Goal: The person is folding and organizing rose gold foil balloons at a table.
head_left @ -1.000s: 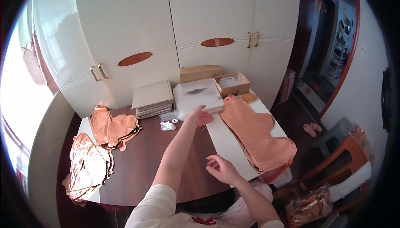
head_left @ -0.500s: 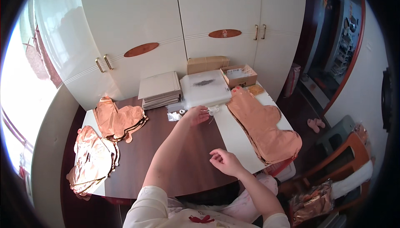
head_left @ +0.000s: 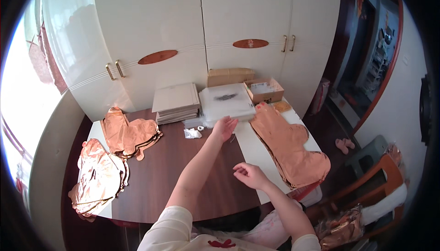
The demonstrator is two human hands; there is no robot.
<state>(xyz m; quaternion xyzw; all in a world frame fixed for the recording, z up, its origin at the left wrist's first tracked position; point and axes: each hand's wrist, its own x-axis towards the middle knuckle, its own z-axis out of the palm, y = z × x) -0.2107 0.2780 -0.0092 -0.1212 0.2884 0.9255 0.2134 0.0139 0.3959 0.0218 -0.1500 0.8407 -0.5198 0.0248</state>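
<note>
My left hand (head_left: 225,128) reaches over the table to the front edge of a stack of clear plastic bags (head_left: 228,99). Its fingers are stretched out, and nothing shows in them. A thin white string (head_left: 233,137) is partly hidden beside that hand. My right hand (head_left: 251,176) hovers over the near right part of the table, its fingers loosely bent and a little apart, holding nothing I can see. To its right lies a pile of flat rose-gold foil balloons (head_left: 291,148). A small white packet (head_left: 192,133) and a white roll (head_left: 200,128) lie left of my left hand.
Two more foil balloon piles, one (head_left: 128,134) behind the other (head_left: 98,173), cover the table's left end. Grey-beige boards (head_left: 175,99) are stacked at the back, near an open cardboard box (head_left: 265,91) and a yellow bundle (head_left: 282,107). A wooden chair (head_left: 366,182) stands at right.
My left hand has shifted slightly right and nearer to me, turning its fingers upward. The white string beside it is now mostly covered. My right hand has barely moved.
</note>
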